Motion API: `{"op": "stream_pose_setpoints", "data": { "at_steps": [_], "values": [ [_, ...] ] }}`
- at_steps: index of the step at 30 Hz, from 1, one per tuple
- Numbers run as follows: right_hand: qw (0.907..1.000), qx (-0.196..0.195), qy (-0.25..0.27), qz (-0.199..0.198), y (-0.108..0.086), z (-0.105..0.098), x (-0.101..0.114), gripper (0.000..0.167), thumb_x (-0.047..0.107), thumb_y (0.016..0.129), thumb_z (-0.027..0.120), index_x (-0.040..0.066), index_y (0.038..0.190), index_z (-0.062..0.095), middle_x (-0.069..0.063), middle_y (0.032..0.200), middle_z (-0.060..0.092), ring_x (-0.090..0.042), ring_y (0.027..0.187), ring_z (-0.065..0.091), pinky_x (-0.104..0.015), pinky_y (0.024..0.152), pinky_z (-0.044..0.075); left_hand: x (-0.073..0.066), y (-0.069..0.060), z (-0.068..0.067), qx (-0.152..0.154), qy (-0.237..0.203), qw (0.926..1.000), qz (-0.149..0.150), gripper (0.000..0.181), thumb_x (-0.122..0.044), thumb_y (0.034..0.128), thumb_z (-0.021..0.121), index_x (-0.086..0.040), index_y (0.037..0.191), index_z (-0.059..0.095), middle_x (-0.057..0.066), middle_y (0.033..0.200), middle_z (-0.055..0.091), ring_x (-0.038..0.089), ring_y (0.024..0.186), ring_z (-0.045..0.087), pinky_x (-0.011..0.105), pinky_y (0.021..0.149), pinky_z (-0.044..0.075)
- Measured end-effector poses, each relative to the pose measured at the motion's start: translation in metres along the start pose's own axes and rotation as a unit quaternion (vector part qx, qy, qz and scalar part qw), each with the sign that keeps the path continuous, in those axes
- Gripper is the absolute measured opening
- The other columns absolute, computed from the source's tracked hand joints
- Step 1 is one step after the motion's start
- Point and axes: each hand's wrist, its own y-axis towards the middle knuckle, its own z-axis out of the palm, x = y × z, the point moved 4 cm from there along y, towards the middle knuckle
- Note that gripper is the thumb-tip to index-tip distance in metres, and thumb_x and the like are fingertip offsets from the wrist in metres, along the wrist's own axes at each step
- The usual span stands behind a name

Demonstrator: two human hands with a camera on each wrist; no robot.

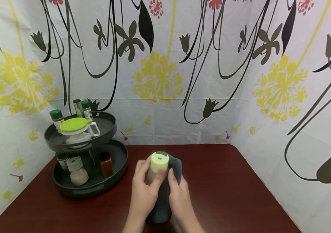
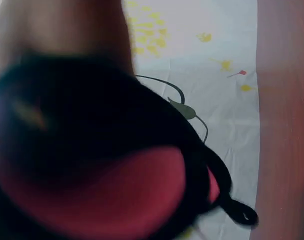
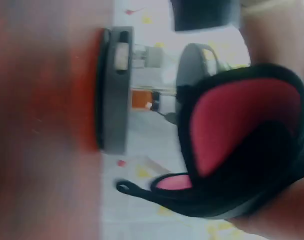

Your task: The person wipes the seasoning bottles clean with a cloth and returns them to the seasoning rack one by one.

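In the head view my left hand (image 1: 143,191) grips a small container with a pale yellow-green lid (image 1: 159,158), fingers behind it and thumb across its front. Beside it my right hand (image 1: 180,194) pinches a dark grey cloth (image 1: 161,204), which wraps behind the container and hangs below it. Both wrist views are mostly filled by a dark strap with pink lining. In the right wrist view, part of a dark item (image 3: 204,14) shows at the top; the left wrist view shows neither container nor cloth.
A two-tier dark turntable (image 1: 89,191) stands at the table's left. On its tiers are green-capped jars (image 1: 57,118), a green-lidded pot (image 1: 76,129), a pale shaker (image 1: 79,174) and an orange-brown jar (image 1: 106,166). Patterned cloth (image 1: 159,129) hangs behind the reddish-brown table (image 1: 226,194).
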Motion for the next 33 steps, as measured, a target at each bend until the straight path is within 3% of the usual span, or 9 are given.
{"op": "stream_pose_setpoints", "data": {
  "at_steps": [6, 11, 13, 15, 20, 25, 28, 30, 33],
  "values": [
    [0.9988, -0.017, -0.020, -0.041, 0.003, -0.003, 0.020, 0.063, 0.054, 0.113, 0.039, 0.017, 0.164, 0.035, -0.010, 0.161, 0.049, -0.026, 0.146, 0.051, -0.045, 0.120, 0.042, 0.003, -0.001, 0.004, 0.025, 0.002, 0.9994, -0.024, 0.051, -0.030, 0.0978, 0.079, -0.024, 0.146, 0.065, 0.000, 0.115, 0.060, 0.015, 0.110, 0.056, 0.034, 0.095, 0.053],
    [0.9988, 0.020, 0.022, 0.040, -0.007, 0.003, 0.001, 0.070, 0.058, 0.112, 0.038, 0.013, 0.164, 0.031, -0.013, 0.159, 0.053, -0.023, 0.141, 0.058, -0.039, 0.114, 0.050, 0.001, -0.004, -0.002, -0.007, 0.006, 0.9998, -0.016, 0.048, -0.028, 0.0979, 0.079, -0.024, 0.144, 0.067, 0.000, 0.113, 0.061, 0.014, 0.104, 0.055, 0.030, 0.089, 0.049],
    [0.9982, 0.025, 0.019, 0.052, -0.009, 0.002, 0.000, 0.071, 0.058, 0.112, 0.038, 0.011, 0.165, 0.031, -0.014, 0.157, 0.055, -0.021, 0.136, 0.061, -0.036, 0.109, 0.053, -0.001, -0.003, -0.002, -0.013, 0.005, 0.9999, -0.010, 0.049, -0.029, 0.0984, 0.079, -0.023, 0.145, 0.067, 0.000, 0.114, 0.062, 0.014, 0.104, 0.056, 0.030, 0.089, 0.049],
    [0.9993, 0.016, 0.003, 0.033, -0.008, -0.001, 0.009, 0.068, 0.056, 0.113, 0.038, 0.011, 0.164, 0.034, -0.015, 0.155, 0.057, -0.022, 0.134, 0.062, -0.037, 0.108, 0.053, -0.001, -0.001, -0.001, -0.005, 0.002, 0.9999, -0.012, 0.050, -0.030, 0.0987, 0.078, -0.024, 0.146, 0.066, 0.000, 0.115, 0.061, 0.014, 0.107, 0.056, 0.031, 0.092, 0.050],
    [0.9985, 0.000, -0.028, -0.047, -0.003, -0.004, 0.035, 0.062, 0.053, 0.114, 0.040, 0.017, 0.165, 0.033, -0.010, 0.164, 0.046, -0.026, 0.151, 0.047, -0.049, 0.122, 0.039, 0.000, 0.000, 0.005, 0.014, -0.002, 0.9995, -0.028, 0.050, -0.027, 0.0983, 0.079, -0.023, 0.147, 0.065, 0.001, 0.114, 0.061, 0.015, 0.108, 0.055, 0.031, 0.094, 0.051],
    [0.9995, 0.029, 0.009, 0.005, -0.001, 0.002, 0.012, 0.066, 0.056, 0.113, 0.036, 0.017, 0.166, 0.028, -0.009, 0.164, 0.047, -0.022, 0.150, 0.049, -0.044, 0.122, 0.041, 0.000, 0.005, 0.001, -0.002, -0.004, 0.9998, -0.021, 0.052, -0.026, 0.0975, 0.080, -0.021, 0.147, 0.065, 0.001, 0.115, 0.062, 0.015, 0.109, 0.057, 0.034, 0.098, 0.051],
    [0.9981, 0.040, 0.017, 0.043, 0.000, 0.001, 0.002, 0.069, 0.058, 0.113, 0.035, 0.015, 0.166, 0.029, -0.013, 0.158, 0.053, -0.022, 0.137, 0.059, -0.041, 0.113, 0.051, 0.001, 0.006, -0.002, -0.010, -0.010, 0.9996, -0.023, 0.051, -0.028, 0.0978, 0.080, -0.021, 0.147, 0.065, 0.002, 0.117, 0.063, 0.015, 0.111, 0.057, 0.040, 0.102, 0.050],
    [0.9987, 0.037, 0.010, 0.034, 0.001, -0.001, 0.006, 0.069, 0.058, 0.113, 0.037, 0.015, 0.167, 0.028, -0.015, 0.159, 0.052, -0.023, 0.136, 0.060, -0.041, 0.110, 0.051, 0.001, 0.006, -0.002, -0.007, -0.011, 0.9995, -0.029, 0.051, -0.029, 0.0981, 0.079, -0.021, 0.147, 0.065, 0.002, 0.118, 0.062, 0.015, 0.112, 0.057, 0.042, 0.103, 0.049],
    [0.9996, 0.023, -0.008, -0.011, 0.000, -0.002, 0.020, 0.068, 0.056, 0.113, 0.039, 0.018, 0.168, 0.026, -0.012, 0.166, 0.044, -0.027, 0.146, 0.051, -0.049, 0.117, 0.046, 0.002, 0.006, 0.000, 0.004, -0.007, 0.9994, -0.034, 0.051, -0.029, 0.0981, 0.079, -0.021, 0.147, 0.065, 0.002, 0.118, 0.062, 0.015, 0.113, 0.056, 0.042, 0.102, 0.050]
  ]
}}
